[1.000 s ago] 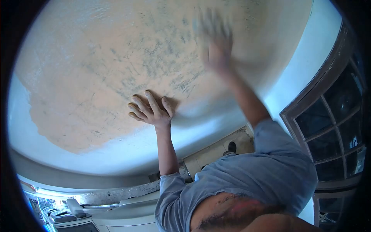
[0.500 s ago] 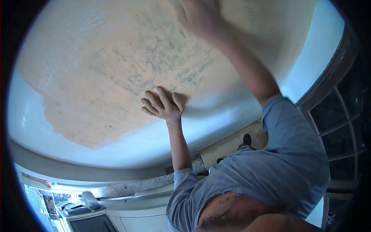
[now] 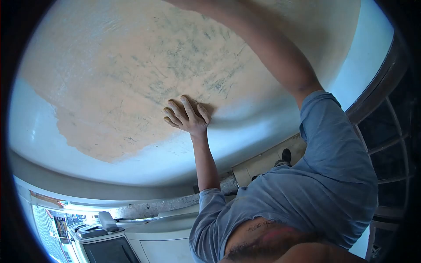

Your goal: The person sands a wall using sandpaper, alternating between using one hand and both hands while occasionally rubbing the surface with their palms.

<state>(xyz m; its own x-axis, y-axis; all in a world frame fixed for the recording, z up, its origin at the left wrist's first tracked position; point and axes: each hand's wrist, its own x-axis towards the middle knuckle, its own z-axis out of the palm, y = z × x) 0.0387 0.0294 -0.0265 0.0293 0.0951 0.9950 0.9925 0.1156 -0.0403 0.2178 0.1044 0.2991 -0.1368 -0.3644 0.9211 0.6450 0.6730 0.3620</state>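
Note:
My left hand (image 3: 188, 116) lies flat against the wall with its fingers spread and holds nothing. It rests at the lower edge of a large tan, scuffed patch (image 3: 131, 79) on the pale blue-white wall (image 3: 144, 166). My right arm (image 3: 272, 57), in a blue-grey sleeve, stretches up and left across the patch. Its hand is beyond the top edge of the picture.
A dark-framed window (image 3: 386, 118) with several panes stands at the right. Below the wall runs a grey ledge (image 3: 144, 208), with a white machine (image 3: 101, 239) at the bottom left. A tiled floor and a dark shoe (image 3: 286, 155) show past my shirt.
My right hand has swept up and left across the patch and left the picture at the top. The left hand has stayed pressed on the wall while the view shifted slightly.

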